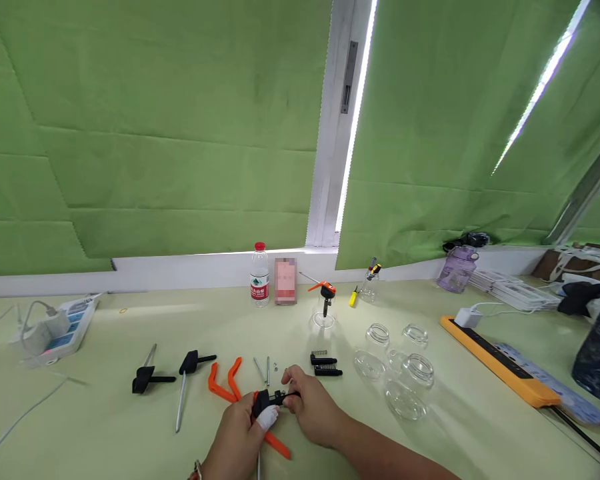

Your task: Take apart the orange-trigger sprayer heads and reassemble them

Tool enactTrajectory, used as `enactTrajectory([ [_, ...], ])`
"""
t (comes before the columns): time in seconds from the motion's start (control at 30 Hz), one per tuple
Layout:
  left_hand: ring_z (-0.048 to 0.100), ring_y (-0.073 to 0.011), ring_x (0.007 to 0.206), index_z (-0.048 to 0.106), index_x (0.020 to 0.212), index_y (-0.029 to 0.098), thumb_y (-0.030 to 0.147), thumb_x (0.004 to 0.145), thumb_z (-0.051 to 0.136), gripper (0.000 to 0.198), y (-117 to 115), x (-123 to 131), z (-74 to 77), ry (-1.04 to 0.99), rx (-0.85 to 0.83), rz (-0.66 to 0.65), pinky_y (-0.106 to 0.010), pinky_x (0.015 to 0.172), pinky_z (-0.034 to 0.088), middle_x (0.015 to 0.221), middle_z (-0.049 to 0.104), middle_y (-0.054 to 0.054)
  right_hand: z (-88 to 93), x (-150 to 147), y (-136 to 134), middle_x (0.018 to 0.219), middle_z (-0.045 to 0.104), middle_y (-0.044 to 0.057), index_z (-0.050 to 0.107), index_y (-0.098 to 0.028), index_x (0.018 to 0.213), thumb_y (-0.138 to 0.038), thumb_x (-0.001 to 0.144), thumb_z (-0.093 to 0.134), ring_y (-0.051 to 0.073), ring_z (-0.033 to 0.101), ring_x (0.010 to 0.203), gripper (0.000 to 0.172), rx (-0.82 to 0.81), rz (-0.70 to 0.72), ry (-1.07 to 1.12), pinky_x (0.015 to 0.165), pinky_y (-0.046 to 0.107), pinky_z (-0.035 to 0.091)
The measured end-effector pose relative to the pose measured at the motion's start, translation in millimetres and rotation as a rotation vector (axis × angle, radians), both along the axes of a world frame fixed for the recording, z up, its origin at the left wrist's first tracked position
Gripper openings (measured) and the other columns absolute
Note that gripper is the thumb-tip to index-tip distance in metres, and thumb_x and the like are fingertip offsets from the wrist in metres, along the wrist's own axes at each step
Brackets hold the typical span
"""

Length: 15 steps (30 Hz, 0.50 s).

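I am logging: left hand (235,437) gripping a black plastic body (266,399) with flat orange lever (279,447), at the near table edge; right hand (314,412) pinching its end. Round clear glass cups (411,387) are lying on the matte pale table (105,427), with green blinds (155,133) hanging behind.

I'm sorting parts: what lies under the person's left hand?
An orange lever juts out beneath the left hand, which pinches a black piece with the right hand. The lever's upper end is hidden by that hand.
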<state>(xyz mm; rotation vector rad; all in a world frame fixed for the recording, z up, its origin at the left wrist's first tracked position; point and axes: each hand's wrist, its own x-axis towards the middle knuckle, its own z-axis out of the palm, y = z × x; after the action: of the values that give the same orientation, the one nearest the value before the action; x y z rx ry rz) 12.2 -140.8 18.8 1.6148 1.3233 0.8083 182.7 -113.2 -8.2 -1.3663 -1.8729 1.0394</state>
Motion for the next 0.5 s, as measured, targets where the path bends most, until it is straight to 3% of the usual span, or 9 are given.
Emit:
enactTrajectory([
  [0.5, 0.057, -0.0207, 0.074, 0.063, 0.083, 0.016, 0.042, 0.079, 0.048, 0.03, 2.0, -2.1, -1.9, 0.065, 0.031, -0.004, -0.027, 0.066, 0.044, 0.078, 0.067, -0.003, 0.8, 0.2, -1.9, 0.071, 0.054, -0.002, 0.049, -0.022, 0.087, -0.013, 0.077, 0.047, 0.013, 0.047, 0.066, 0.014, 0.09, -0.022, -0.097, 0.057, 0.021, 0.03],
])
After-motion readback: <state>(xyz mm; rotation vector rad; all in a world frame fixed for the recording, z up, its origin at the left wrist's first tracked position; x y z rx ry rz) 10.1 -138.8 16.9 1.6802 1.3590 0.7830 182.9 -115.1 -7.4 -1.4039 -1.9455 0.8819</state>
